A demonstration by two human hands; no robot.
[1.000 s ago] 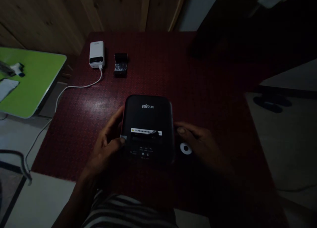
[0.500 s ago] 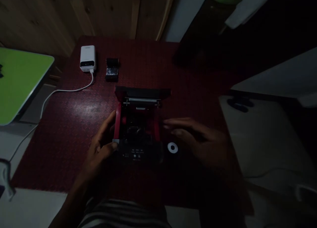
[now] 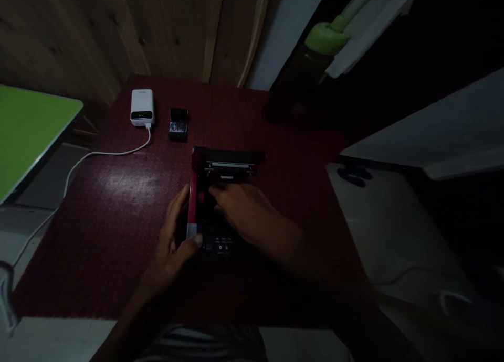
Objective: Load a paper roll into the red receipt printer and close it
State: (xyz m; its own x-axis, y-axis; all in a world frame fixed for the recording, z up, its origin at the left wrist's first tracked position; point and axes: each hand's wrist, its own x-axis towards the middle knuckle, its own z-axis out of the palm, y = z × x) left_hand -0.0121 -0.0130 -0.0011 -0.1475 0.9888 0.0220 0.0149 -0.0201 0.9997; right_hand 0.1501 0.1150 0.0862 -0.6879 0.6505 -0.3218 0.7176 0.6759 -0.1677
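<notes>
A red-and-black printer [image 3: 192, 202] stands on the table with its lid [image 3: 236, 156] raised at the back and a dark front panel with small white markings. My left hand [image 3: 172, 249] grips its left side, thumb on the front corner and fingers along the outer wall. My right hand [image 3: 246, 210] reaches into the open compartment from the right, fingers bent and close together. Its fingertips are in shadow, so anything between them cannot be made out. My right hand and forearm cover the printer's right side.
Behind the printer lies a small black roll with a shiny strip [image 3: 178, 126]. A white power bank [image 3: 142, 107] with a white cable [image 3: 106, 153] sits back left on the red table [image 3: 129, 236]. A green-capped bottle [image 3: 326, 39] stands back right. A green tabletop [image 3: 31, 131] adjoins at left.
My right hand has moved left from beside the printer into its open compartment. The white ring beside the printer is now hidden. My left hand keeps its hold; the view has shifted slightly.
</notes>
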